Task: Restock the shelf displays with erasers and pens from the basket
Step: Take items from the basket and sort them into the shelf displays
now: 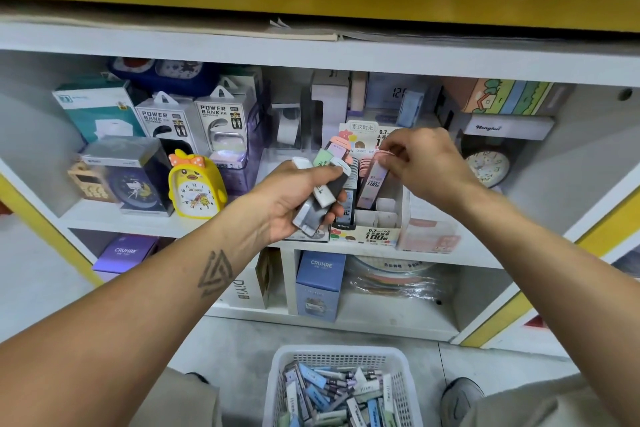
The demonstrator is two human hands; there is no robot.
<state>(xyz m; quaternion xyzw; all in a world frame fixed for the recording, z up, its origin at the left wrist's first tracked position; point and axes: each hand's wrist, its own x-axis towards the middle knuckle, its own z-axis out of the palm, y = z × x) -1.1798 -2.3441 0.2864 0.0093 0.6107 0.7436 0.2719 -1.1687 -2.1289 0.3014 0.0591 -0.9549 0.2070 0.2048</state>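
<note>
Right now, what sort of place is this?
Probably a stationery or gift shop: boxed power banks and alarm clocks on white shelves, and a restocking basket.

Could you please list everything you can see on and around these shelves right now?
display box: one, white, printed, middle shelf
pink case: one, going into display box
small cases: several, white, grey, green, held as a bunch
basket: one, white, on floor, full of small packs
duck clock: one, yellow, middle shelf
power bank boxes: two, white, behind duck clock
round clock: one, pale face, right
CRUHRE box: one, blue, lower shelf
left hand: grips small cases
right hand: pinches pink case
</note>
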